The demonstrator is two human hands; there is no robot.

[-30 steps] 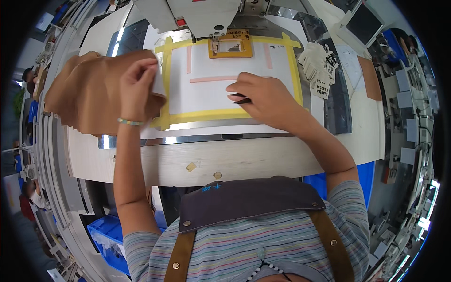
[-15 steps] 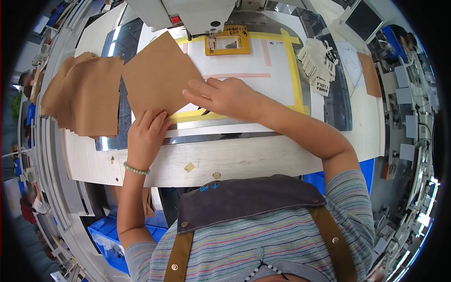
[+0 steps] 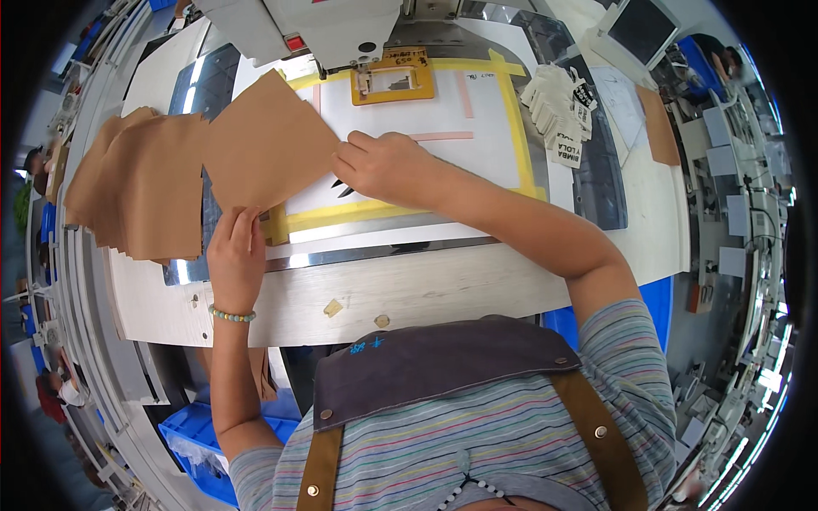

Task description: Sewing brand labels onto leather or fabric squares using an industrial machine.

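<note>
A flat, square panel of brown leather-like material [image 3: 268, 140] is held slightly tilted over the left part of a white work sheet bordered with yellow tape. Its lower corner is pinched by my left hand [image 3: 236, 260], which has a beaded bracelet at the wrist. My right hand [image 3: 383, 170] has its fingers closed at the panel's right corner; the fingertips are partly hidden. Just below that hand a dark pointed thing [image 3: 342, 188] shows on the sheet, too covered to identify. Left of the panel lies a stack of similar brown pieces [image 3: 145, 183], its top layers wavy.
A machine head [image 3: 341, 34] hangs over the far side, with a yellow frame [image 3: 417, 92] beneath it. Pink strips [image 3: 443, 135] mark the sheet. White printed fabric labels [image 3: 558, 111] lie at right, and a monitor [image 3: 639, 34] stands beyond. Blue crates [image 3: 200, 439] sit below the table.
My right hand's fingers, stretched along the panel's edge before, are now closed at its corner. My left fingers have narrowed to a pinch. More yellow tape shows below the panel. The whole view shifted slightly.
</note>
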